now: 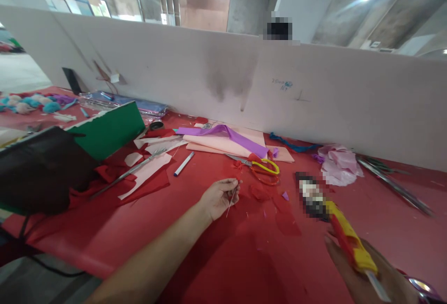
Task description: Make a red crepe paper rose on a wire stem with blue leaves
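Observation:
My left hand [220, 197] is held over the middle of the red table, thumb and fingers pinched on a thin wire stem [230, 204] that slants down. A bit of red material shows at its fingertips. At the lower right, my right hand [375, 262] is closed round a yellow and red glue gun [349, 239]. A whitish glue stick [378, 287] juts from the gun's back end; its front is lost in a blurred patch. Just beyond my left hand lie scissors [263, 166] with yellow and orange handles. Red scraps [260, 192] are scattered close by.
Pink sheets [223, 145] with a purple strip [244, 141] lie at the back. A pen [184, 164], a green board [108, 131] and a dark bag [42, 169] are leftward. Crumpled pink plastic [340, 164] and metal rods [396, 185] lie right. A white partition [174, 71] stands behind.

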{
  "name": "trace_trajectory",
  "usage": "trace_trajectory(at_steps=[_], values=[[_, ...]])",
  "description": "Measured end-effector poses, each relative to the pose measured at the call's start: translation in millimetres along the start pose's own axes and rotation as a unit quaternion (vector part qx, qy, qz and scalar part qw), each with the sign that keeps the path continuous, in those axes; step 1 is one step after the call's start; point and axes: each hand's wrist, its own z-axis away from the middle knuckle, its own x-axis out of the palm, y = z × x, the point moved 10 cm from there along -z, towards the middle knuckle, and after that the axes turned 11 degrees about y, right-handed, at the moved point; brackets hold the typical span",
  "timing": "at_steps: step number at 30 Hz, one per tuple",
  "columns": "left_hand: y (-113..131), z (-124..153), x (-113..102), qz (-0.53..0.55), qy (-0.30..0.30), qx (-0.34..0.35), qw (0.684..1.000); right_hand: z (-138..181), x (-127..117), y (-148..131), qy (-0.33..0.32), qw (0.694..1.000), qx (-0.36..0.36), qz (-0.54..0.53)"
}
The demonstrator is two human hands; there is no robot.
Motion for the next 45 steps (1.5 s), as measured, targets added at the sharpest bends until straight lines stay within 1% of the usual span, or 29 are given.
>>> trace_trajectory(at_steps=[2, 4, 5, 6, 7, 9, 11, 16, 20, 23, 27, 30, 33, 37, 41, 45], values=[[1, 1, 1, 0.003, -0.003, 0.001, 1.000, -13, 20, -26, -0.030, 0.997, 0.002, -0.068], [3, 2, 3, 0.005, -0.010, 0.002, 1.000, -24, 46, -56, -0.062, 0.990, -0.002, -0.123], [3, 2, 3, 0.005, -0.013, 0.002, 1.000, -28, 59, -70, -0.083, 0.982, 0.006, -0.168], [4, 2, 3, 0.006, -0.013, 0.000, 1.000, -28, 76, -78, -0.123, 0.956, 0.055, -0.262], [4, 1, 3, 0.005, -0.012, -0.002, 1.000, -27, 88, -84, -0.146, 0.936, 0.093, -0.308], [3, 0, 1, 0.005, -0.009, -0.006, 1.000, -23, 105, -89, -0.175, 0.908, 0.138, -0.355], [2, -2, 0, 0.001, -0.009, -0.007, 1.000, -19, 113, -89, -0.189, 0.902, 0.142, -0.361], [-2, -3, -2, -0.021, -0.002, -0.001, 1.000, -11, 120, -83, -0.219, 0.898, 0.139, -0.355], [-2, 0, -2, -0.037, 0.009, 0.004, 0.999, -11, 119, -93, -0.233, 0.905, 0.124, -0.333], [-2, 2, -2, -0.041, 0.015, 0.003, 0.999, -13, 117, -99, -0.227, 0.909, 0.121, -0.329], [-4, 3, 0, -0.048, 0.003, 0.003, 0.999, -13, 119, -97, -0.226, 0.908, 0.132, -0.327], [-3, 3, 1, -0.056, 0.001, 0.005, 0.998, -13, 119, -99, -0.230, 0.912, 0.116, -0.320], [-2, 4, 1, -0.066, 0.005, 0.012, 0.998, -15, 116, -101, -0.220, 0.918, 0.109, -0.310], [1, 4, 1, -0.072, 0.001, 0.026, 0.997, -14, 115, -102, -0.226, 0.921, 0.108, -0.299], [3, 3, 1, -0.083, -0.002, 0.045, 0.996, -15, 113, -101, -0.217, 0.927, 0.093, -0.290], [3, 4, 2, -0.086, -0.002, 0.051, 0.995, -14, 114, -98, -0.218, 0.926, 0.093, -0.292]])
